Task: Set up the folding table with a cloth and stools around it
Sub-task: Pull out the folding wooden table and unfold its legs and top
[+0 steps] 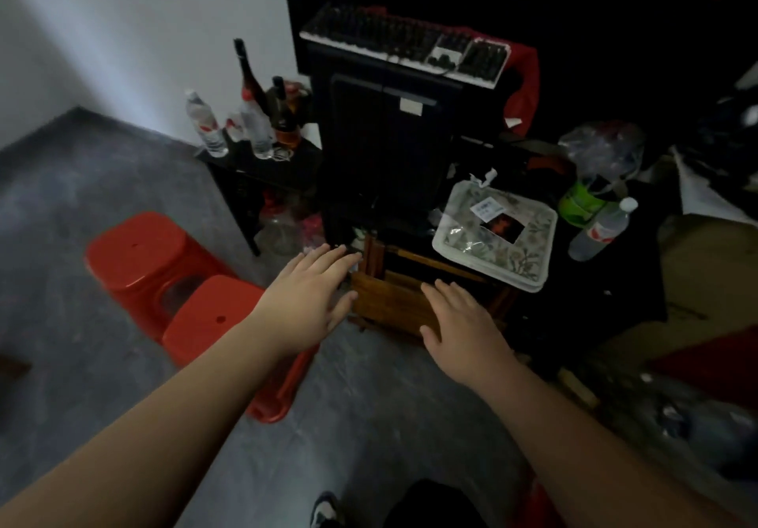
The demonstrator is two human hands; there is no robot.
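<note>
A folded wooden table (pixel 389 302) leans low against a black cabinet (pixel 381 138). My left hand (pixel 311 302) reaches toward its left end with fingers straight and spread, just at its edge. My right hand (pixel 459 322) hovers flat over the table's front board, fingers straight; I cannot tell whether it touches. A packaged floral cloth (pixel 498 236) lies in clear wrap to the right of the table. Two red plastic stools (pixel 139 253) (pixel 213 318) stand on the grey floor at the left.
A keyboard (pixel 406 41) lies on top of the cabinet. Several bottles (pixel 250 113) stand on a low black side table (pixel 262 175) by the white wall. More bottles (pixel 599 224) and bags crowd the dark surface at right. My shoe (pixel 326 511) shows at the bottom.
</note>
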